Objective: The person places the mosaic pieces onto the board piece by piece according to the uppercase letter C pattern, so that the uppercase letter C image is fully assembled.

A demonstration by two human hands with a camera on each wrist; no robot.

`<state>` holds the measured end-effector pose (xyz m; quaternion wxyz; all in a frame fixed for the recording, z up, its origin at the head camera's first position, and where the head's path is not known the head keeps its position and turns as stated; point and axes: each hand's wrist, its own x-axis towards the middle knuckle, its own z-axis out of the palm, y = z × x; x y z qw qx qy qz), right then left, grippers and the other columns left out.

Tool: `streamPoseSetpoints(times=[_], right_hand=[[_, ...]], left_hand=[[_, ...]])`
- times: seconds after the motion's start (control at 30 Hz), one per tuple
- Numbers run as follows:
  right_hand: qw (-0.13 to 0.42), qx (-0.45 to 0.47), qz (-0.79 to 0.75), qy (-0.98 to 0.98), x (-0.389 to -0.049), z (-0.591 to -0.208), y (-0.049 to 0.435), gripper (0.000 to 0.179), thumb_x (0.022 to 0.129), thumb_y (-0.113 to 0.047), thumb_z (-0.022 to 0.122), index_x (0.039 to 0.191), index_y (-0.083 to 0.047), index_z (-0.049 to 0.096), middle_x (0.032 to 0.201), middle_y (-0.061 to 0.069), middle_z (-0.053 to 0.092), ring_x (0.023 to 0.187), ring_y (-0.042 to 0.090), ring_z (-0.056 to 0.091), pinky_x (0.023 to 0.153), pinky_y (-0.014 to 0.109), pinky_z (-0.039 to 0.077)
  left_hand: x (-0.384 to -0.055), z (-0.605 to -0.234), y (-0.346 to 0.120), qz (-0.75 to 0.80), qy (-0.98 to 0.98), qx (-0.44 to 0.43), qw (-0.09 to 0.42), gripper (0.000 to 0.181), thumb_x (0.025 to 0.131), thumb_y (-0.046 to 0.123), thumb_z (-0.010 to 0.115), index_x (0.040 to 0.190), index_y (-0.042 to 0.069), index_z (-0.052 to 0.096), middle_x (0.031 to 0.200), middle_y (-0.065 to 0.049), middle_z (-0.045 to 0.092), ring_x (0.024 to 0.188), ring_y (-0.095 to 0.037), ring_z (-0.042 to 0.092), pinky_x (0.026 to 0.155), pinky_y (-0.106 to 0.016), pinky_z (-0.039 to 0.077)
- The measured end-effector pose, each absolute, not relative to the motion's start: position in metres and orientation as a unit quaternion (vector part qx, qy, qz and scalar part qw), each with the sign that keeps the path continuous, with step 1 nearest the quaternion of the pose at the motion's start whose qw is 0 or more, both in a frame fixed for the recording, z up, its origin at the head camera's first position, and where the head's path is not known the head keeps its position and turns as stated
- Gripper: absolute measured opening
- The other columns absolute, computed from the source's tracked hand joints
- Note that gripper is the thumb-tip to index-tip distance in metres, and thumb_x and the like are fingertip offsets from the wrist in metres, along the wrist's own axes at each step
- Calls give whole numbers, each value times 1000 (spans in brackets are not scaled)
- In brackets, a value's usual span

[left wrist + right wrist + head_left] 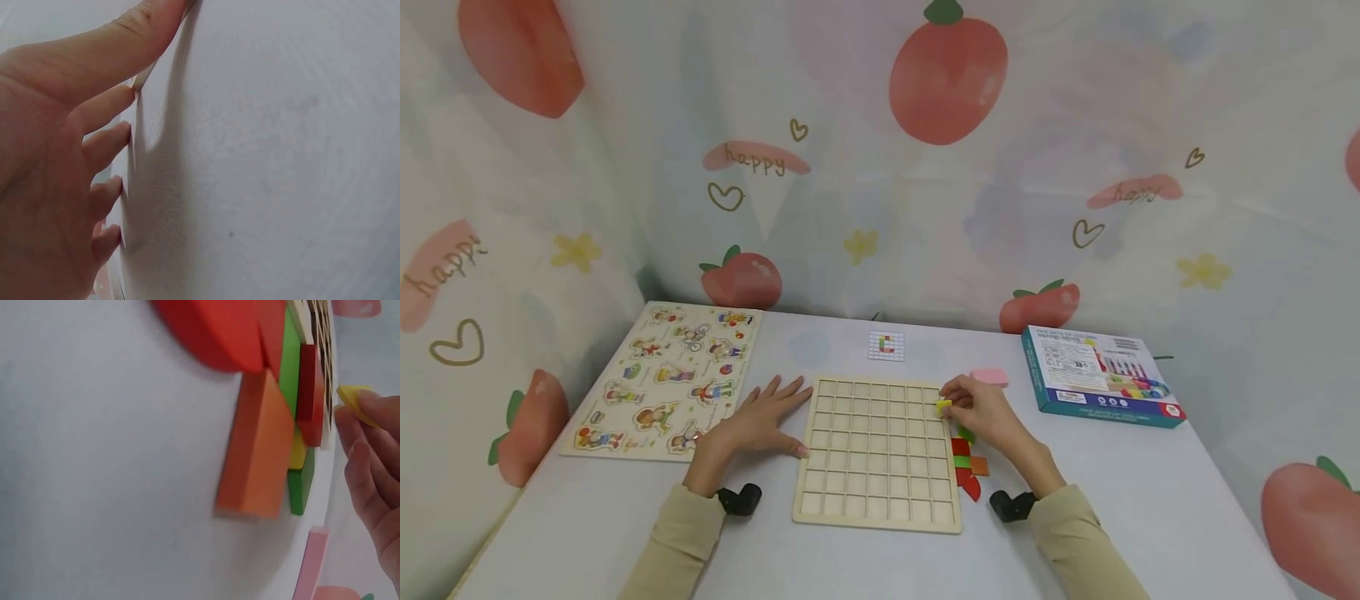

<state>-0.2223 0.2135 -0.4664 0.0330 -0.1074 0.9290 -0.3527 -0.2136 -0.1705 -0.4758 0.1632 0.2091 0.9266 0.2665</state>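
A square wooden grid board (880,527) lies on the white table between both hands. My left hand (762,423) has its fingers spread, with the thumb at the board's left edge and the fingertips down on the table in the left wrist view. My right hand (988,414) pinches a small yellow block (943,406) over the board's upper right edge. In the right wrist view the yellow block (355,400) shows between thumb and fingers. Beside the board's right edge lie red, green and yellow blocks, with an orange block (259,450) nearest that camera.
A small pattern card (887,346) lies behind the board. A pink block (989,377) is just beyond my right hand. At the left lies a wooden picture puzzle (662,383); at the right back, a teal-edged box (1101,375). A printed curtain hangs behind the table.
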Motion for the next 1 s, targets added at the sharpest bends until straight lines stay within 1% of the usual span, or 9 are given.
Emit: streamPoseSetpoints(times=[0.17,0.3,0.53,0.6,0.7,0.83,0.9,1.0], right_hand=[[37,-112,-356,927,-223,-463,207,14,93,-8,74,107,-9,73,102,4,74,88,17,66,82,30,61],[46,-103,-366,924,-224,-461,200,14,93,-9,75,107,-10,74,104,5,75,88,17,68,79,29,62],[59,-92,-381,918,-227,-461,191,13,94,-10,72,107,-10,76,110,7,75,90,18,73,83,32,63],[60,-94,-383,917,-228,-461,188,15,94,-11,73,108,-11,76,109,6,75,92,18,72,84,32,63],[62,-106,-388,914,-229,-460,184,20,93,-12,74,113,-9,74,108,7,74,92,19,71,82,33,63],[61,-120,-383,914,-231,-460,179,26,92,-12,75,118,-9,72,105,6,74,87,17,69,78,31,62],[55,-127,-373,917,-232,-461,177,24,92,-13,76,116,-10,73,103,5,74,85,15,68,79,30,60],[50,-140,-363,920,-233,-461,174,17,92,-15,77,109,-13,75,99,1,75,85,15,66,79,31,57]], left_hand=[[-214,-478,-169,264,928,203,166,102,80,42,86,161,11,34,172,-14,20,159,-46,3,126,-66,3],[-214,-478,-171,261,930,199,166,102,80,42,87,162,12,34,172,-13,19,159,-45,3,126,-65,3],[-215,-478,-170,257,932,195,167,102,79,44,86,162,13,34,172,-12,20,159,-44,3,127,-64,3],[-215,-476,-170,258,931,194,169,102,80,44,86,162,13,34,172,-11,19,159,-44,3,127,-63,3],[-214,-473,-169,261,930,193,170,102,80,43,86,162,13,34,172,-12,19,159,-44,3,127,-64,2],[-213,-470,-168,263,930,194,171,101,79,42,87,161,12,35,172,-13,20,159,-44,3,127,-64,3],[-212,-470,-168,263,930,194,171,102,79,42,87,161,12,35,172,-14,20,159,-45,4,127,-64,3],[-212,-470,-168,263,930,192,171,102,79,42,87,161,12,35,172,-13,21,159,-45,4,127,-64,3]])
